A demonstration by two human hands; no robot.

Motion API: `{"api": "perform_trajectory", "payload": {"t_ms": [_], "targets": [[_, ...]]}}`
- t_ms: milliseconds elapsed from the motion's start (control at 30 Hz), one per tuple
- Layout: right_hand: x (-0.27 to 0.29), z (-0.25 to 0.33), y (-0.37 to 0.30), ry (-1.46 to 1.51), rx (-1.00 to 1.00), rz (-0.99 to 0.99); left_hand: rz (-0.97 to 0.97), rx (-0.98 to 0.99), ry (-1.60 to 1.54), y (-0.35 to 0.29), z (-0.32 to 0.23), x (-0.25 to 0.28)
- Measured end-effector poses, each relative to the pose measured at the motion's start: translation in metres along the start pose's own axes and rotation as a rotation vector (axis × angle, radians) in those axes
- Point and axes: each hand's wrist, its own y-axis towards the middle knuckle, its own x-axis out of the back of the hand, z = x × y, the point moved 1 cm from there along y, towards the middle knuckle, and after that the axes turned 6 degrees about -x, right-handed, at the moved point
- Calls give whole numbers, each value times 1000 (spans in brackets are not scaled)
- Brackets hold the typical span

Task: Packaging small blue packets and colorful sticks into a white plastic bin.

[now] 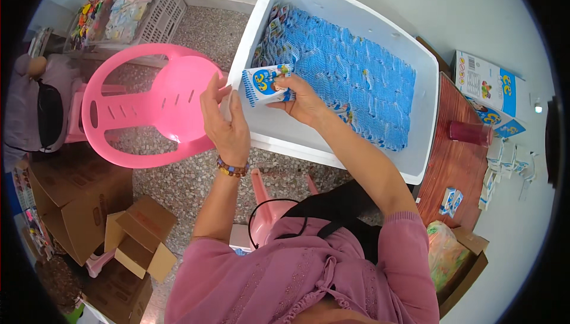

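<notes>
My right hand (301, 99) pinches a small blue-and-white snack packet (261, 85) over the near left corner of a large white foam box (332, 159). Many more blue packets (350, 74) lie in dense overlapping rows inside that box. Just left of the held packet is my left hand (227, 123), raised beside the box's rim with its fingers curled and the thumb toward the packet. Something pale shows between that thumb and the fingers, too narrow to make out. A beaded bracelet (231, 168) circles my left wrist.
A pink plastic chair (166, 101) stands at left. Open cardboard boxes (139, 235) sit lower left, and a white crate (163, 12) stands far left. On the reddish wooden table (448, 166) at right are a printed carton (490, 89), a dark red cylinder (469, 133) and a small packet (451, 201).
</notes>
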Motion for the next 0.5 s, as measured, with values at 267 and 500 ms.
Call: {"api": "perform_trajectory", "payload": {"t_ms": [267,500], "targets": [[6,-10,20,-131,98,-227,49,-31,62,4,-5,0],[22,-21,42,-417,196,-489,265,-355,498,9,-26,-2]]}}
